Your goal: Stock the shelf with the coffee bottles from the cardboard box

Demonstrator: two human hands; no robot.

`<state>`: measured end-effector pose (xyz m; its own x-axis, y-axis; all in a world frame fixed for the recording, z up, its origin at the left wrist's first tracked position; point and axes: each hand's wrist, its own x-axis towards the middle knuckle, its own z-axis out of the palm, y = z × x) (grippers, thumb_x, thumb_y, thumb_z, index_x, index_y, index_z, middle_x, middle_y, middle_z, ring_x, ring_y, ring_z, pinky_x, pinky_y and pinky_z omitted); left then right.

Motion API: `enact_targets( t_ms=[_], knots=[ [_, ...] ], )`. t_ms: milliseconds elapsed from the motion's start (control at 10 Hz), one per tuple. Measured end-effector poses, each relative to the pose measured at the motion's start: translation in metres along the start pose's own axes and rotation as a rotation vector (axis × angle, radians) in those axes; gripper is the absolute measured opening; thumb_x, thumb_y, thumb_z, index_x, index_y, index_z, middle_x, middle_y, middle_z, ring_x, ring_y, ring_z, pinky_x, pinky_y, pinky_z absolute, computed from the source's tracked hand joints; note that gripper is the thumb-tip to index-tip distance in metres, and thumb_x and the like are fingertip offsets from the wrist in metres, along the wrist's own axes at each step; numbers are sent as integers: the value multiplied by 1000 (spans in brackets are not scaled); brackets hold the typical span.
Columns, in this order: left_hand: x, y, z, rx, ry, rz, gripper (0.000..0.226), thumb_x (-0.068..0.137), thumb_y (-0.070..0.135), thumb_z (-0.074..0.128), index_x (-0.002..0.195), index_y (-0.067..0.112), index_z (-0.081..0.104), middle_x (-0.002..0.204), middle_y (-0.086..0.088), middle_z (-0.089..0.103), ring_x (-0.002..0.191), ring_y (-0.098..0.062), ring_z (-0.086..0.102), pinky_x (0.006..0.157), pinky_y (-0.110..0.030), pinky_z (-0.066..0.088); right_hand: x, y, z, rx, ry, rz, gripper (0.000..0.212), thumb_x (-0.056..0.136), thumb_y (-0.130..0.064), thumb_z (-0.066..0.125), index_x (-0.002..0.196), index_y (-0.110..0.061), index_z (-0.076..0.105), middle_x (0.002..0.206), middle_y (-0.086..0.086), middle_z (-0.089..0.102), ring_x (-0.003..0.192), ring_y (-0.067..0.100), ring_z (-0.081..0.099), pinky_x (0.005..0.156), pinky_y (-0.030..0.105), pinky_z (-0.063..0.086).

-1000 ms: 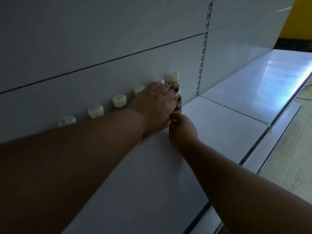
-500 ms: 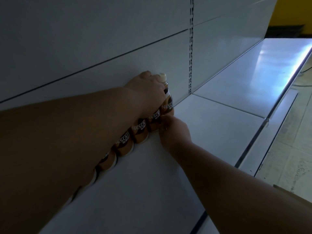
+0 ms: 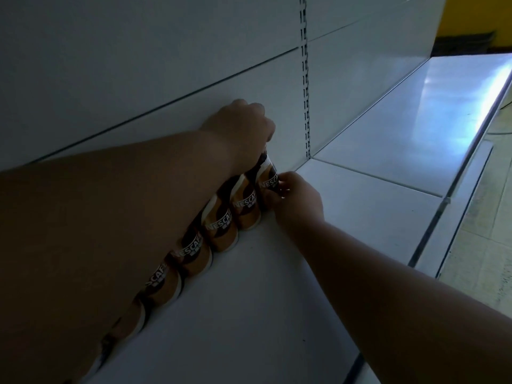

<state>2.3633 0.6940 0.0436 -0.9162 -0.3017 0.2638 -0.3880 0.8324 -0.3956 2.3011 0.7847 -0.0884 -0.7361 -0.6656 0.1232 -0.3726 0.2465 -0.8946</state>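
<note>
Several brown and cream Nescafe coffee bottles (image 3: 221,225) stand in a row along the back wall of the white shelf (image 3: 249,300). My left hand (image 3: 241,126) is closed over the top of the rightmost bottle (image 3: 267,178), hiding its cap. My right hand (image 3: 296,200) pinches that same bottle's label at its lower right side. My left forearm covers the caps and upper parts of the other bottles. The cardboard box is not in view.
An upright slotted rail (image 3: 304,79) runs down the white back panel just right of the bottle row. A second white shelf board (image 3: 415,120) continues to the right. The shelf's front edge (image 3: 432,217) borders a tiled floor (image 3: 476,245).
The camera has dropped lower and closer, so bottle labels show and caps are hidden. My left hand has shifted onto the top of the rightmost bottle. My right hand stays at its base.
</note>
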Motion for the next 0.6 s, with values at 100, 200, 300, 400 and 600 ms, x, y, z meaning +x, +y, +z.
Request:
enact_targets(
  t_ms=[100,200,300,400,600],
  knots=[
    [1,-1,-2,-76,0,-27,23,92,16,52,111,17,65,116,-6,54,110,-28,47,89,-38,44,0,2,1,17,20,5,29,80,-36,71,107,-26,63,101,0,68,93,21,63,82,41,54],
    [1,0,-3,-93,-4,-33,23,89,13,54,108,17,66,114,-5,55,108,-27,48,88,-37,45,1,2,0,20,17,7,30,81,-36,72,108,-25,63,103,-1,66,93,20,63,81,39,54],
    [3,0,-4,-98,-5,-42,22,89,14,54,107,18,65,113,-5,54,107,-26,47,84,-35,43,5,1,-3,-7,1,21,32,81,-36,72,109,-24,61,104,-1,66,92,19,61,74,32,49],
    [1,4,-4,-95,-26,-46,23,89,14,54,109,18,64,112,-6,52,105,-25,47,81,-33,41,7,-3,-10,-78,-42,27,47,80,-39,73,120,-21,56,111,2,65,101,21,60,76,30,46],
    [-39,15,-21,-38,112,-28,28,81,15,61,108,14,56,107,-8,51,97,-26,46,74,-35,41,-17,-16,-46,-205,21,-98,53,83,-39,69,129,-22,50,122,2,58,108,18,56,84,29,46]
  ],
)
